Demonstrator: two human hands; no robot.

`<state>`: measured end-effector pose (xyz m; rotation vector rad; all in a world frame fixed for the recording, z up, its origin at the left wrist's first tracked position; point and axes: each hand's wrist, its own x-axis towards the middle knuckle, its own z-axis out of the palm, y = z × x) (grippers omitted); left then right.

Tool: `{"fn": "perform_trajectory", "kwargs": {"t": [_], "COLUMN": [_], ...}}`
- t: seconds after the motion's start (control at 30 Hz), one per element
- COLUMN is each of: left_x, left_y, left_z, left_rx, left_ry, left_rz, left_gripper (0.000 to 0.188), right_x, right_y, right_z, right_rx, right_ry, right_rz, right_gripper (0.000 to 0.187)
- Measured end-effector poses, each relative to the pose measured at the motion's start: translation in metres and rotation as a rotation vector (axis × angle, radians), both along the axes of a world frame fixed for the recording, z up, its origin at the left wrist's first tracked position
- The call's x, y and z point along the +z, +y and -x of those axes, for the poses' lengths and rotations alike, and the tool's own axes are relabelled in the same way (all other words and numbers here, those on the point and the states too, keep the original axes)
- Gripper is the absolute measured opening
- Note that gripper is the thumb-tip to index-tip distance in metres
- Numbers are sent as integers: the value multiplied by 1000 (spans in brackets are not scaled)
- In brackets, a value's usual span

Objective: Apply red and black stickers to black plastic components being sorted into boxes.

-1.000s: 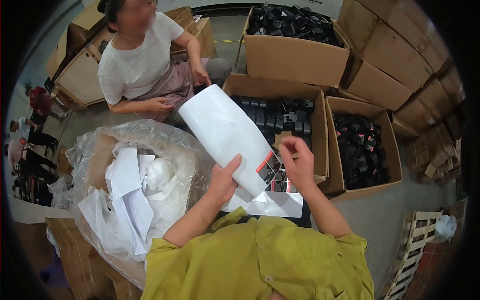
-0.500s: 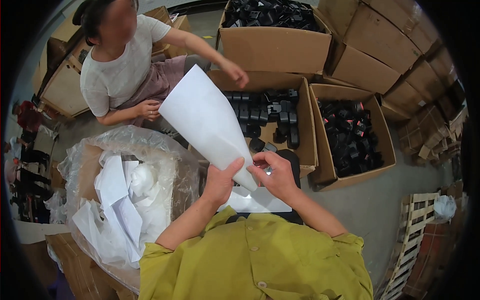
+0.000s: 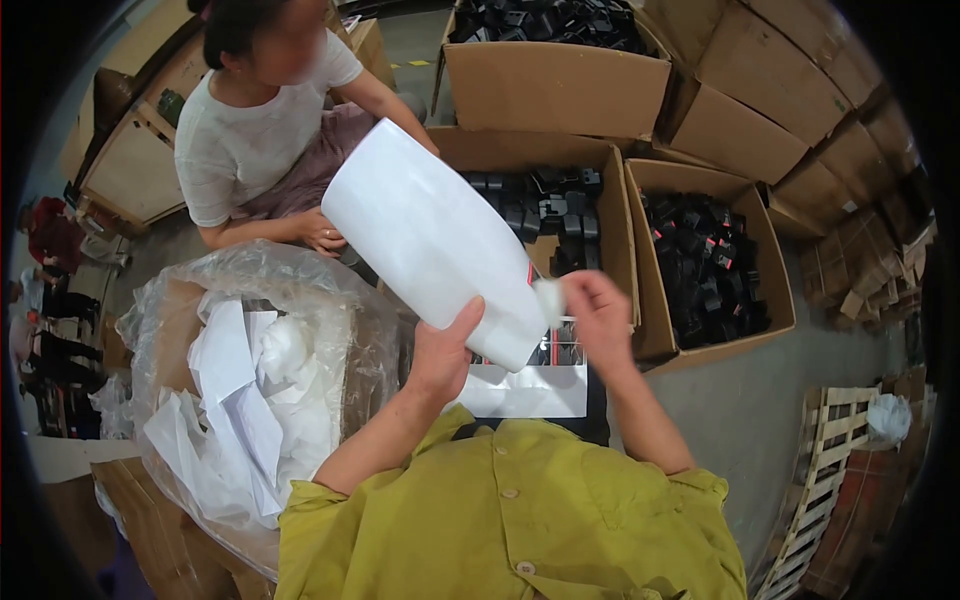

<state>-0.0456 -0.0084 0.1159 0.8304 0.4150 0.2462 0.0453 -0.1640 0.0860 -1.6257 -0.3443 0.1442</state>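
Note:
My left hand (image 3: 445, 352) grips the lower end of a large white sheet (image 3: 430, 235), thumb on top. The sheet is bent into a curve and rises away toward the upper left. By its right edge, my right hand (image 3: 600, 312) has its fingers drawn together on a small white strip (image 3: 547, 300), blurred; whether the strip is still joined to the sheet I cannot tell. A sliver of red and black shows along the sheet's edge. Across my lap lies another sheet (image 3: 525, 392), white and shiny, with dark and red printed patches partly hidden under the raised one.
A plastic-lined carton (image 3: 170, 345) of crumpled white paper stands at my left. Ahead are cartons of black plastic parts (image 3: 570, 215), with another such carton (image 3: 778, 300) to the right. A co-worker (image 3: 265, 150) sits at the far left. A wooden pallet (image 3: 825, 480) leans at right.
My right hand has pulled away to the right from the sheet's lower end, with a white strip at its fingers. The sheet has flattened somewhat. The co-worker's outstretched arm has drawn back behind the sheet.

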Motion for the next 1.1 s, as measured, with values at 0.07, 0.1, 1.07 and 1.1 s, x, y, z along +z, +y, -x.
{"fn": "perform_trajectory", "kwargs": {"t": [0.07,0.1,1.07,1.1], "left_x": [2,-6,-29,-31], "left_y": [3,4,-19,-24], "left_z": [8,14,16,10], "left_rx": [45,42,-489,-482], "left_ry": [17,33,-122,-121], "left_rz": [19,-19,-1108,-1047], "left_gripper": [33,35,29,33], "right_x": [15,27,9,9], "right_y": [-18,-26,-19,-11], "right_z": [-22,-27,11,16], "right_rx": [19,192,5,-29], "right_ry": [296,368,-423,-447], "right_rz": [-303,-470,372,382], "right_gripper": [9,10,7,9]}}
